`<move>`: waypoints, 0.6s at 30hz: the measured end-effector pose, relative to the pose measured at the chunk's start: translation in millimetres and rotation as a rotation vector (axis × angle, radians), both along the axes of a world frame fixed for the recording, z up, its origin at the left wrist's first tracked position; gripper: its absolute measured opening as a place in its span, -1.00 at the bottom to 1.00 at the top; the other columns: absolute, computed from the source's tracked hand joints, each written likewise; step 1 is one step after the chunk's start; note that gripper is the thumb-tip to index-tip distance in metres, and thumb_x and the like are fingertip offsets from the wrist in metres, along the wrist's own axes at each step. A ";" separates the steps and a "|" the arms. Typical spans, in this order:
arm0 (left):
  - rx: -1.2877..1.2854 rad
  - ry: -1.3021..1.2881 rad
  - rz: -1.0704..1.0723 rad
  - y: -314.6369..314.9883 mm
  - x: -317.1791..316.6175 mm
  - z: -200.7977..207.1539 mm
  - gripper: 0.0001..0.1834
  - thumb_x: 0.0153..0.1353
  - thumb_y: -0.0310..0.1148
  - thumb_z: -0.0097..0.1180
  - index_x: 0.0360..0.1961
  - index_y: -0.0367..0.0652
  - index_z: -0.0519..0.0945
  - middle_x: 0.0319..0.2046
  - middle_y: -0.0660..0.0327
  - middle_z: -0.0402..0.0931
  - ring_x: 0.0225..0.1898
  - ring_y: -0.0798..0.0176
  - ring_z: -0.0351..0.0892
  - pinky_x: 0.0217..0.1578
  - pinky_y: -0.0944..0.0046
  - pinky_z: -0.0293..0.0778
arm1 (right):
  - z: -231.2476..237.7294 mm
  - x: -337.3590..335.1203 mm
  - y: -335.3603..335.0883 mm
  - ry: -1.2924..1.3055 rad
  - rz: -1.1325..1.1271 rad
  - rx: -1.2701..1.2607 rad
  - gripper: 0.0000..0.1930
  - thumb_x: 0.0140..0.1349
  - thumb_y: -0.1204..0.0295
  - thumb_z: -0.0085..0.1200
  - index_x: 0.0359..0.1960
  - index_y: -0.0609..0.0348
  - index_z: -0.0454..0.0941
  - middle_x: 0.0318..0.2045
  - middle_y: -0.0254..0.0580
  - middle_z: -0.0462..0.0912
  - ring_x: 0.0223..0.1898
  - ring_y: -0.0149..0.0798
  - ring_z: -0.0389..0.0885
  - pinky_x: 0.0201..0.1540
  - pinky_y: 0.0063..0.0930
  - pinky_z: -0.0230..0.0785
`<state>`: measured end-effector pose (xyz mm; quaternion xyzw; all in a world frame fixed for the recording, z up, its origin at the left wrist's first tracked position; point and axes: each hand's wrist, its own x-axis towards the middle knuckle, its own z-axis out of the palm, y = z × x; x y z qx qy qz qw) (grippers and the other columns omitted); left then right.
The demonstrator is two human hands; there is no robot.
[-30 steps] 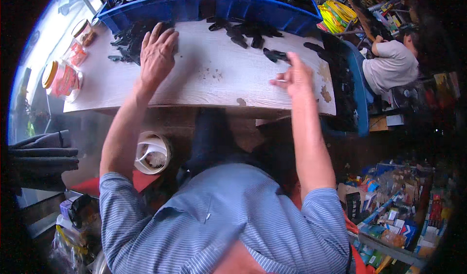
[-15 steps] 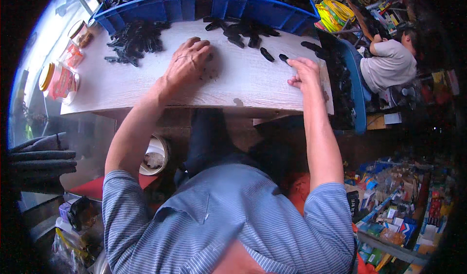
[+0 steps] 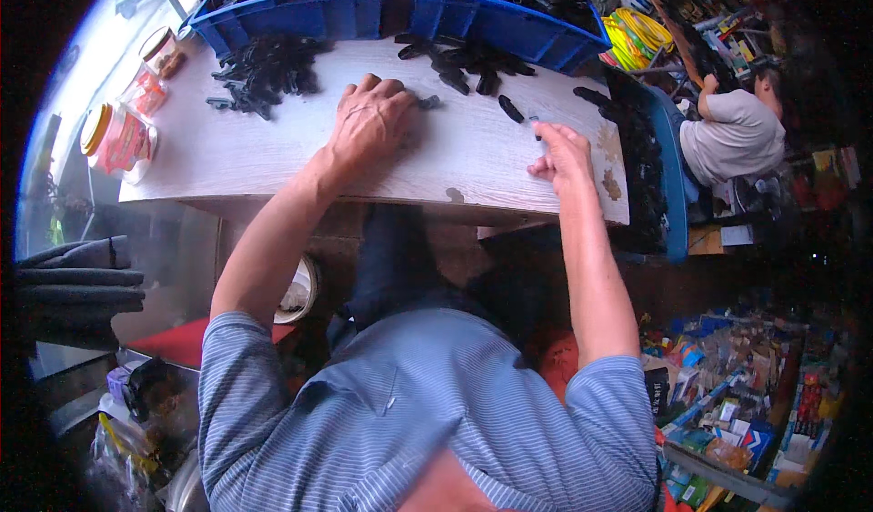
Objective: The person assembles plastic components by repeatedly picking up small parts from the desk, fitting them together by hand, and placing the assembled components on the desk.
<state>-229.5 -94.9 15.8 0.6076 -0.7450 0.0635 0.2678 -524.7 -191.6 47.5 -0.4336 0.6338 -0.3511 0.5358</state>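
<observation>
Read the clock from your left hand (image 3: 371, 116), with twelve pointing away from you. That hand rests over the middle of the pale table top (image 3: 464, 153), knuckles up and fingers curled; a blurred black piece (image 3: 427, 102) shows at its fingertips, between two and three o'clock, though the back of the hand hides whether you grip it or merely touch it. At three o'clock, well apart, your right hand (image 3: 566, 154) has thumb and forefinger pinched on a small dark piece (image 3: 537, 134), its pale end showing above the fingertips. Just beyond that pinch, at ten o'clock from the right hand, a loose black piece (image 3: 511, 108) lies apart on the wood, so a low, unhurried wrist should avoid knocking it. Handling looks best with a light hold by the fingertips, leaving the piece's end in sight so that you can judge which way it points. Loosening the left fingers a little would let you see their piece too. Keep your sleeves and knuckles clear of the left heap (image 3: 268, 74) at ten o'clock and the right heap (image 3: 468, 60) at two, since both look loosely stacked and easy to scatter.
</observation>
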 end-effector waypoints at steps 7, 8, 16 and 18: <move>-0.226 0.220 0.213 17.5 -27.4 4.4 -0.56 0.29 -0.16 0.25 0.10 -0.19 0.60 -0.02 0.08 0.64 -0.02 0.03 0.59 0.02 0.04 0.50 | 4.0 47.0 42.3 -0.287 0.224 0.047 -0.70 0.19 0.31 0.34 -0.14 0.21 0.58 -0.74 -0.44 0.38 -0.80 -0.45 0.36 -0.60 -0.31 0.57; -0.223 0.221 0.210 21.5 -40.6 9.5 -0.56 0.29 -0.16 0.25 0.10 -0.19 0.60 -0.02 0.08 0.64 -0.02 0.03 0.59 0.02 0.04 0.50 | 1.6 53.8 47.1 -0.286 0.220 0.049 -0.70 0.19 0.31 0.34 -0.14 0.21 0.58 -0.74 -0.44 0.38 -0.80 -0.45 0.36 -0.60 -0.31 0.57; 0.429 1.647 0.020 26.7 -55.7 13.1 -0.60 0.38 -0.17 0.20 0.05 -0.28 0.59 -0.20 0.17 0.68 -0.16 0.31 0.68 -0.21 0.29 0.60 | -3.9 97.3 67.3 -0.417 0.416 -0.043 -0.78 0.33 0.45 0.16 -0.04 0.23 0.60 -0.46 -0.24 0.67 -0.74 -0.49 0.40 -0.73 -0.53 0.28; 0.478 1.766 0.037 27.2 -54.0 14.3 -0.61 0.37 -0.18 0.21 0.04 -0.28 0.59 -0.20 0.17 0.68 -0.17 0.31 0.68 -0.23 0.31 0.61 | -3.6 100.9 65.5 -0.441 0.439 -0.044 -0.76 0.30 0.39 0.23 -0.07 0.22 0.58 -0.54 -0.27 0.63 -0.72 -0.48 0.44 -0.74 -0.50 0.30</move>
